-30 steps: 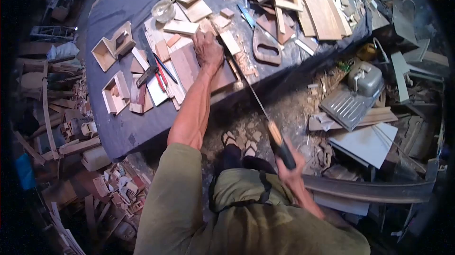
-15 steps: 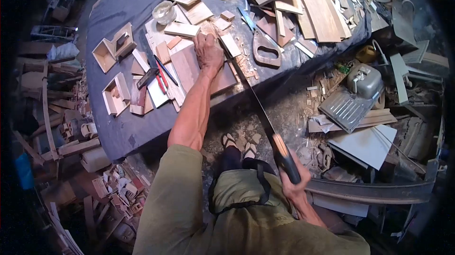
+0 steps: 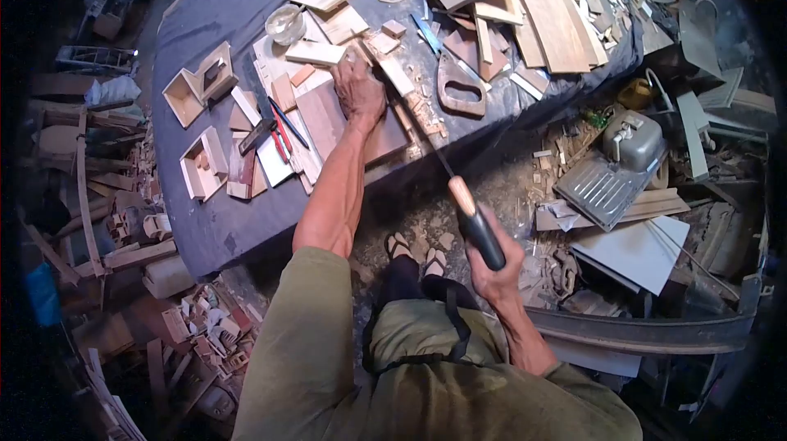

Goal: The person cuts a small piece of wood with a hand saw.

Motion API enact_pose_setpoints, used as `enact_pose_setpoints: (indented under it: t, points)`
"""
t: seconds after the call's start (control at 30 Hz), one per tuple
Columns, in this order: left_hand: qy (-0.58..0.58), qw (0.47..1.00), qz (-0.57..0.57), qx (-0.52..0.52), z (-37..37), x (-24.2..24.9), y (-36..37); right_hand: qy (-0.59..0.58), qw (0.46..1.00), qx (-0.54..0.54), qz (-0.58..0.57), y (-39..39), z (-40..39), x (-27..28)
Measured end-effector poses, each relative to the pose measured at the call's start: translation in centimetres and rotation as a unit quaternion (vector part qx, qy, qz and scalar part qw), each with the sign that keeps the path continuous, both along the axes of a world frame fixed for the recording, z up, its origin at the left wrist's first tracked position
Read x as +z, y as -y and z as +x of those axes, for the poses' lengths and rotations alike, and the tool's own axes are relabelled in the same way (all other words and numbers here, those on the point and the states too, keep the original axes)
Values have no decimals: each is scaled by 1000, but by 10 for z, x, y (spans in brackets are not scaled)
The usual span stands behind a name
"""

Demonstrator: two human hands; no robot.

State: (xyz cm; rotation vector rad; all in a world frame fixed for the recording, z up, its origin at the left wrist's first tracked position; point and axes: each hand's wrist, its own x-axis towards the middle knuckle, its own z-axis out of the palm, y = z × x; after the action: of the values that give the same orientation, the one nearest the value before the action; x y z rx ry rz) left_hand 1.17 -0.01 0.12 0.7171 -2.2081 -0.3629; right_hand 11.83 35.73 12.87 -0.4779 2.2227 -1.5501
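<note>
My right hand [image 3: 498,259] is wrapped round the black and wooden handle of a long saw [image 3: 477,226]. Its thin dark blade runs up and left over the table edge to the wood beside my left hand [image 3: 359,88]. That left hand presses down at the far end of a brown board [image 3: 321,117], its fingers bent near the blade; what they grip, if anything, is hidden. A pale wood strip [image 3: 397,77] lies just right of the blade, with sawdust and small chips around it.
A second handsaw [image 3: 461,90] lies to the right. Pliers [image 3: 281,136], a hammer [image 3: 257,137], small wooden boxes [image 3: 202,164] and a glass jar [image 3: 285,25] are on the left. Stacked boards [image 3: 545,11] fill the far right. A metal sink [image 3: 611,175] sits beyond the table edge.
My right hand and the saw have moved forward and slightly left, towards the table, so less of the blade shows on the near side. My left hand has barely shifted.
</note>
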Motion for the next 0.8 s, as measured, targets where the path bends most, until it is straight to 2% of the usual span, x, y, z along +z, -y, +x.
enact_pose_setpoints:
  t: [0.1,0.13,0.23,0.27,0.33,0.43,0.53,0.63,0.67,0.8]
  points:
    - [6,1000,-26,-2,0,-8,-4,-105,993,15,-44,-26,16,-2]
    - [0,999,-54,1,-5,-1,6,-71,997,22,-27,-39,23,4]
    - [37,999,2,-10,-1,5,1,-67,997,-15,-41,-49,35,10]
    - [30,999,-33,-16,-2,0,6,-71,997,-16,-36,-36,30,12]
    - [3,1000,-17,-2,-5,-2,5,-63,997,-9,-49,1,10,3]
    - [-19,1000,-18,7,-9,3,10,-5,999,-15,-29,1,5,1]
    - [-12,999,-33,6,-9,11,4,-71,997,-14,-17,-35,28,2]
    - [9,1000,-29,-6,-1,5,4,-87,996,-28,-14,-61,45,10]
    - [9,999,-30,-15,-2,3,6,-106,994,-21,-14,-55,41,9]
    - [-36,999,-36,6,-5,1,5,-31,999,-9,-41,1,8,0]
